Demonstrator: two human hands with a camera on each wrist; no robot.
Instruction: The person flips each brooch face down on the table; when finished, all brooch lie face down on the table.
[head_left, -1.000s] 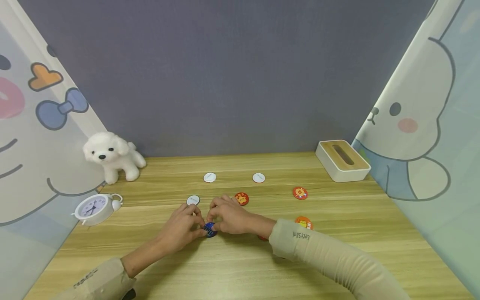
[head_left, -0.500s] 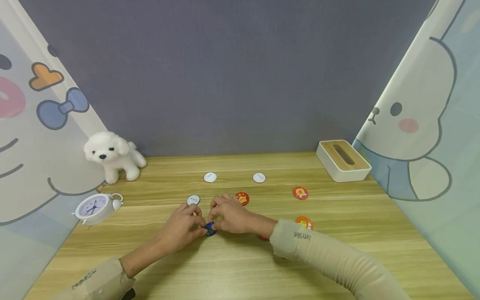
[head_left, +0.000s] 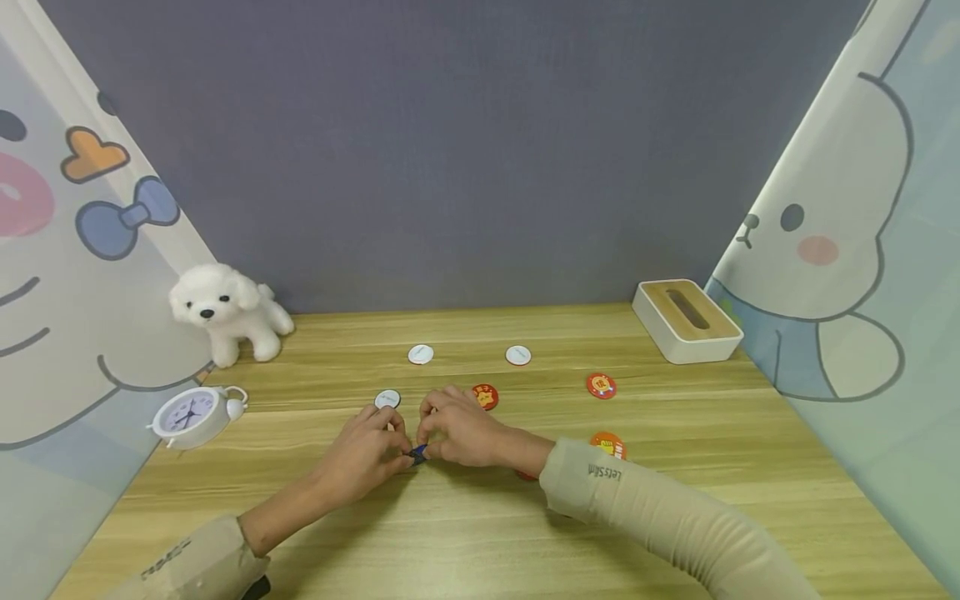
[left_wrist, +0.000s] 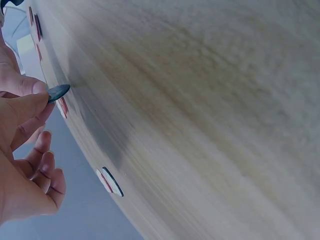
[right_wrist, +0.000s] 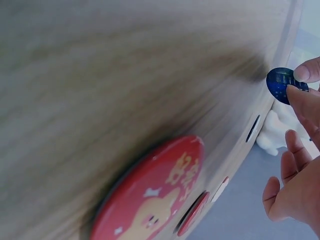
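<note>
In the head view, a blue printed disc (head_left: pixel 418 455) is pinched between the fingertips of my left hand (head_left: pixel 366 452) and my right hand (head_left: pixel 463 429). The disc is tilted up off the table and seen nearly edge-on. Its dark blue face with pale lettering shows in the right wrist view as a blue disc (right_wrist: pixel 280 86), partly covered by fingers. Beyond my left hand lies a white-faced disc (head_left: pixel 387 400) with a dark rim. A red disc (head_left: pixel 486 397) with a yellow figure lies just past my right hand.
Two white-faced discs, one left (head_left: pixel 421 354) and one right (head_left: pixel 518 355), lie farther back. A red disc (head_left: pixel 601 386) and an orange disc (head_left: pixel 608 445) lie right; another red one is mostly under the right forearm. An alarm clock (head_left: pixel 191 417), plush dog (head_left: pixel 228 312) and tissue box (head_left: pixel 686 321) stand around.
The blue disc has tipped between my fingertips, from showing its printed face to nearly edge-on in the head view. Both hands have stayed almost in place.
</note>
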